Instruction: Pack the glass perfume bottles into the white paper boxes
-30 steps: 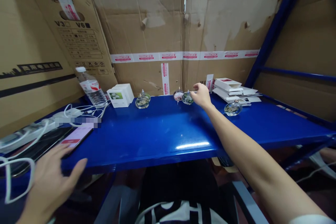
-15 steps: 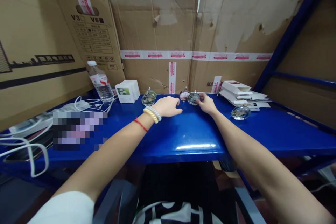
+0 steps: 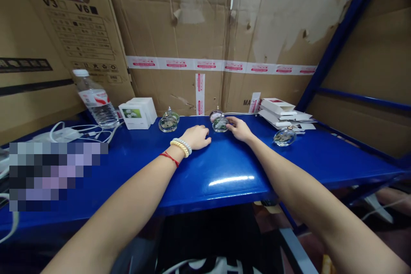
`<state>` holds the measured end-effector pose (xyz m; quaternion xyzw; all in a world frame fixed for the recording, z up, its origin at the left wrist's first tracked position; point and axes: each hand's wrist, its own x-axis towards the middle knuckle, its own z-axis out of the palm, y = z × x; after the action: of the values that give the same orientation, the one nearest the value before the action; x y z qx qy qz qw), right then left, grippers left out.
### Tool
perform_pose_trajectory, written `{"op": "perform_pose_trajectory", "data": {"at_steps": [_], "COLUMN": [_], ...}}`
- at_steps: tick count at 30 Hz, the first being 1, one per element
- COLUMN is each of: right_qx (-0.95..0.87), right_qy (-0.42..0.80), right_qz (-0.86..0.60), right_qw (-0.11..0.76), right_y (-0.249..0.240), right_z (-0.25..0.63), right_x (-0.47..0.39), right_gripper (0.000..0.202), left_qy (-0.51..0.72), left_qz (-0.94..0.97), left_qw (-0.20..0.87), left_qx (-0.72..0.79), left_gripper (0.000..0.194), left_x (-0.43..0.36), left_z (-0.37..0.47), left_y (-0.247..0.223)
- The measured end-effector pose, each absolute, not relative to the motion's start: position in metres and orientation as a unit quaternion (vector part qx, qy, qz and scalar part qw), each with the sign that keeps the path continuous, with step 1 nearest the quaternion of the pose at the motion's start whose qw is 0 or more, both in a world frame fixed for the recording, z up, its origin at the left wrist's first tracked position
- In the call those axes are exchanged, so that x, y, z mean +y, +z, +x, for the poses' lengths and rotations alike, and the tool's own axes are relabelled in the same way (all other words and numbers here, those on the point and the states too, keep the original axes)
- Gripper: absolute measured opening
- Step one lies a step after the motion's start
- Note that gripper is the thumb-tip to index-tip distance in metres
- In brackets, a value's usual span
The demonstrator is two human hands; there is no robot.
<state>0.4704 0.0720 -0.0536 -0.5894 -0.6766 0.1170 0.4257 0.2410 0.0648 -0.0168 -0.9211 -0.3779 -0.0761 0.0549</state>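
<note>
My right hand (image 3: 239, 129) is at the right edge of a round, flat, clear glass ornament (image 3: 220, 125), gripping its rim with thumb and fingers. The ornament stands on the blue tabletop, partly covering a pinkish round ornament (image 3: 215, 114) with a pointed metal top. Palm down on the table, my left hand (image 3: 195, 138) holds nothing; its thumb is apart from its slightly bent fingers. Left of it stands another glass ornament (image 3: 168, 123), overlapping a greenish one (image 3: 174, 115) behind. One more glass ornament (image 3: 284, 137) leans at the right.
White boxes (image 3: 138, 113) and a water bottle (image 3: 98, 100) stand at the left, near white cables (image 3: 69, 132) and a blurred-out patch. Flattened white boxes (image 3: 281, 113) are stacked at the right. Cardboard (image 3: 180, 34) walls the back; a blue metal post (image 3: 334, 43) rises at the right.
My right hand has shifted the clear ornament left, in front of the pinkish one. My left hand has drawn slightly back toward me. The whole view has swung a little right.
</note>
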Motion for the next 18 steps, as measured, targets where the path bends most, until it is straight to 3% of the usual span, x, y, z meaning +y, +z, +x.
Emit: {"op": "perform_pose_trajectory", "data": {"at_steps": [9,13,15,18], "right_qx": [-0.682,-0.666,-0.654,-0.648], "right_qy": [0.095,0.08,0.019,-0.134], "right_qz": [-0.603,-0.619,-0.633,-0.652], "right_qw": [0.403,0.409,0.414,0.37], "right_y": [-0.049,-0.045,-0.034,-0.002], "right_z": [0.457,0.454,0.461,0.492], "right_x": [0.069,0.064,0.059,0.05], "right_gripper": [0.037,0.05,0.049,0.032], "left_qy": [-0.054,-0.045,-0.047,-0.048], "left_qz": [-0.919,-0.92,-0.921,-0.925], "left_qw": [0.087,0.081,0.073,0.062], "left_qx": [-0.381,-0.381,-0.379,-0.373], "left_gripper": [0.043,0.044,0.045,0.045], "left_x": [0.059,0.059,0.058,0.057], "left_z": [0.246,0.242,0.241,0.239], "left_y": [-0.017,-0.017,-0.018,-0.017]}}
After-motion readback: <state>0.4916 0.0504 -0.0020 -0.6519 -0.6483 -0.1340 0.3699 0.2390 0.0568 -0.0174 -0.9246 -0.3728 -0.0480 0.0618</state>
